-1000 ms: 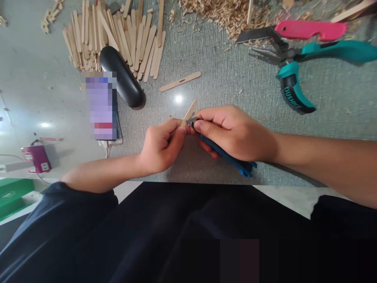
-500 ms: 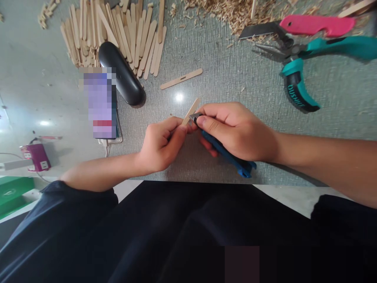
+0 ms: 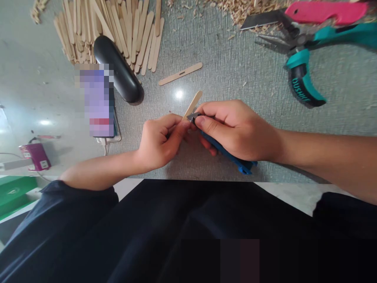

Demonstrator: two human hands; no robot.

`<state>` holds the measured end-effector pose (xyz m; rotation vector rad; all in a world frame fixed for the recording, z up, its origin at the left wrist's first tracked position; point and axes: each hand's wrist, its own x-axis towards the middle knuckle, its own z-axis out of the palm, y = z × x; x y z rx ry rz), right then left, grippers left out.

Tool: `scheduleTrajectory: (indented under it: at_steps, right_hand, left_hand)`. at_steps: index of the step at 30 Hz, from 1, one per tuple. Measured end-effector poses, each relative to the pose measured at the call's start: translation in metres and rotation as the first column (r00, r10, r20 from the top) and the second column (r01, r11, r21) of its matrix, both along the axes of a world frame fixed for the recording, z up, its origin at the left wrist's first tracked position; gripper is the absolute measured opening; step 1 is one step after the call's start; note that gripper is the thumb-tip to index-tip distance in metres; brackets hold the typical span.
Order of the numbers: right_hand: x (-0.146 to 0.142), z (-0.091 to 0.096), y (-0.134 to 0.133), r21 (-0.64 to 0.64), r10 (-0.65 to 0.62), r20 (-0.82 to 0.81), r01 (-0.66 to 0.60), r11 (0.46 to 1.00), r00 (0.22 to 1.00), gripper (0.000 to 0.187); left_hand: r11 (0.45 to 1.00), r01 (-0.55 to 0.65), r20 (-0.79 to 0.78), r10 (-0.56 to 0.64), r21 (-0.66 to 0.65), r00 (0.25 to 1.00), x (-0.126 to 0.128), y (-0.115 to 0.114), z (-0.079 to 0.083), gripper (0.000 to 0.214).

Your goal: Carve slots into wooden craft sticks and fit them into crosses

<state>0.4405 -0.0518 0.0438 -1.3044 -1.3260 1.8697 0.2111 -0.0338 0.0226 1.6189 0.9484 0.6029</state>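
Note:
My left hand (image 3: 160, 140) pinches a flat wooden stick (image 3: 193, 103) that points up and to the right over the grey mat (image 3: 235, 90). My right hand (image 3: 235, 127) is closed round a blue utility knife (image 3: 235, 159), thumb pressed near its metal tip, which touches the stick just beside my left fingers. Both hands meet at the middle of the view, near the table's front edge.
A pile of wooden sticks (image 3: 118, 27) lies at the top left beside a black oblong case (image 3: 118, 74) and a phone (image 3: 97, 102). One slotted stick (image 3: 180, 74) lies alone. Teal pliers (image 3: 306, 78), a pink-handled knife (image 3: 324, 11) and wood shavings (image 3: 244, 8) are at the top right.
The stick now shows a little more length beyond my fingers. My hands stay together; the view has shifted slightly, so things on the table sit a bit higher.

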Motion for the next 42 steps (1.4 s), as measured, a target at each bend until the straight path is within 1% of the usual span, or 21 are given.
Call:
scheduleTrajectory:
  at_steps: [3,6,10,12,16,19,23,26,28,30,33,35,38,42]
  right_hand:
    - [-0.002,0.001,0.000,0.076,0.005,0.064,-0.010,0.997,0.998,0.040]
    - [-0.003,0.002,-0.001,0.151,0.002,0.130,-0.022,0.988,0.991,0.042]
    - [-0.004,0.003,-0.003,0.212,-0.003,0.252,-0.052,0.976,0.968,0.041]
    - [-0.004,0.005,-0.005,0.210,-0.006,0.284,-0.056,0.976,0.959,0.042]
    - [-0.006,0.008,-0.007,0.166,-0.002,0.263,-0.043,0.985,0.965,0.047]
    - [-0.006,0.009,-0.008,0.175,-0.002,0.307,-0.055,0.983,0.952,0.047]
    - [-0.005,0.008,-0.007,0.254,-0.007,0.340,-0.085,0.963,0.940,0.048]
    - [-0.004,0.006,-0.005,0.264,0.008,0.271,-0.082,0.961,0.963,0.051]
    - [-0.003,0.003,-0.002,0.257,0.023,0.184,-0.070,0.964,0.983,0.050]
    - [-0.002,-0.001,-0.001,0.262,0.032,0.110,-0.060,0.963,0.993,0.046]
    - [0.002,-0.005,0.001,0.283,0.041,0.053,-0.054,0.958,0.998,0.039]
    - [0.005,-0.007,0.002,0.344,0.038,0.054,-0.054,0.937,0.998,0.036]
    - [0.008,-0.009,0.004,0.436,0.029,0.079,-0.061,0.898,0.996,0.034]
    - [0.008,-0.010,0.006,0.429,0.085,0.058,-0.101,0.898,0.995,0.032]
  left_hand:
    - [1.000,0.007,0.014,-0.007,0.028,1.000,0.000,0.000,0.000,0.050]
    - [0.992,-0.002,0.009,0.000,0.125,1.000,0.001,0.000,0.001,0.043]
    - [0.966,0.002,-0.060,0.014,0.258,0.998,0.001,-0.001,0.001,0.035]
    - [0.941,0.031,-0.119,0.010,0.336,0.993,0.000,-0.002,0.001,0.033]
    - [0.860,0.105,-0.219,0.008,0.500,0.976,-0.002,-0.002,-0.002,0.036]
    - [0.822,0.142,-0.250,0.001,0.551,0.968,-0.002,-0.001,-0.003,0.034]
    - [0.825,0.175,-0.265,-0.033,0.537,0.964,-0.003,-0.001,-0.001,0.034]
    - [0.862,0.139,-0.220,-0.033,0.487,0.975,-0.002,-0.001,0.002,0.031]
    - [0.906,0.094,-0.141,-0.039,0.412,0.989,-0.001,0.000,0.003,0.029]
    - [0.950,0.056,-0.034,-0.048,0.306,0.998,0.001,0.001,0.003,0.031]
    - [0.986,0.049,0.096,-0.065,0.159,0.993,0.003,0.003,0.003,0.035]
    - [0.993,0.067,0.140,-0.081,0.100,0.987,0.003,0.004,0.002,0.036]
    - [0.994,0.084,0.167,-0.095,0.069,0.981,0.003,0.005,0.001,0.035]
    - [0.995,0.084,0.181,-0.094,0.062,0.979,0.003,0.005,0.000,0.035]
